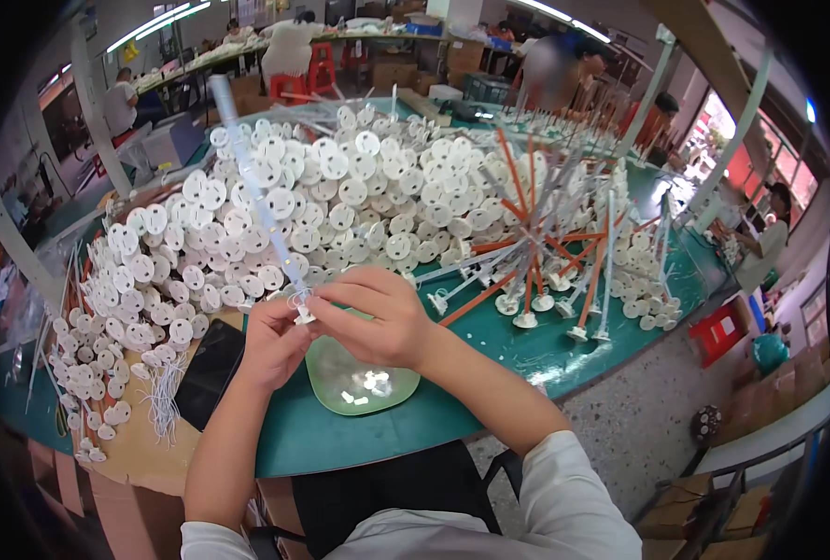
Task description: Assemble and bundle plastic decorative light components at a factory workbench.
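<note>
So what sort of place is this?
Probably an assembly workshop: many white discs lie heaped on a green table, red stools stand behind, and other people are in the background.

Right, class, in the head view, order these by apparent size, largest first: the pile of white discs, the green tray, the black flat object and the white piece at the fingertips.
1. Pile of white discs
2. Green tray, partly behind the right hand
3. Black flat object
4. White piece

Green bowl (325, 375) partly out of sight behind right hand (389, 322), white bits (376, 382) inside indistinct
</note>
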A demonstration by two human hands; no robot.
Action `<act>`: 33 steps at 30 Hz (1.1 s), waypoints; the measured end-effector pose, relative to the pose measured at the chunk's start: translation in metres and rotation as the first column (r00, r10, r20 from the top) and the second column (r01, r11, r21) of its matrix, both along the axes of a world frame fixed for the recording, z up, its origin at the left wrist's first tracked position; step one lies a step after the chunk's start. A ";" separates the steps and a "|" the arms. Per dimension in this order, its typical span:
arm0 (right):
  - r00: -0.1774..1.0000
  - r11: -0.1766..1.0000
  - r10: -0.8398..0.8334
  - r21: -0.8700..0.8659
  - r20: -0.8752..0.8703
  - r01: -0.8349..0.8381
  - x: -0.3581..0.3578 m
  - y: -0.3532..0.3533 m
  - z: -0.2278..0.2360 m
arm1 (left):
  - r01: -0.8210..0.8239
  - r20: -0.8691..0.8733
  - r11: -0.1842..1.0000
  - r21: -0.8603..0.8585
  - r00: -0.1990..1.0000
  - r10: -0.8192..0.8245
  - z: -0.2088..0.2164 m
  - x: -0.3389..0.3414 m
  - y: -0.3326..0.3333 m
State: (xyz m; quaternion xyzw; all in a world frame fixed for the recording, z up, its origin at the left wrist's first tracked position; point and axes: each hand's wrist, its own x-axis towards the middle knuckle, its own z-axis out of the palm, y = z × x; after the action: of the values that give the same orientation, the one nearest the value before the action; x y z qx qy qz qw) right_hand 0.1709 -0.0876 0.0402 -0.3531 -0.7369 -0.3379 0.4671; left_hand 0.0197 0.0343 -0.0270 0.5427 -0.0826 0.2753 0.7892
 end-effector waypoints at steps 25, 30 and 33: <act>0.988 0.988 -0.152 0.026 0.000 0.152 -0.006 -0.007 -0.023 | 0.058 -0.212 0.996 0.061 0.976 -0.044 -0.011 0.003 -0.002; 0.994 0.993 -0.112 -0.040 -0.011 0.111 -0.006 -0.007 -0.016 | 0.103 -0.159 0.992 -0.078 0.981 -0.115 0.002 0.000 -0.010; 0.997 0.988 -0.078 -0.135 -0.008 0.077 -0.001 -0.006 -0.015 | 0.104 -0.133 0.988 -0.114 0.984 -0.119 0.011 0.000 -0.005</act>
State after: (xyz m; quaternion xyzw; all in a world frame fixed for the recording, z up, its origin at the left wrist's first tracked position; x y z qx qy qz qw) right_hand 0.1702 -0.0938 0.0252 -0.4144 -0.7408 -0.3029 0.4334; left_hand 0.0199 0.0291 -0.0161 0.5123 -0.0429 0.1962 0.8350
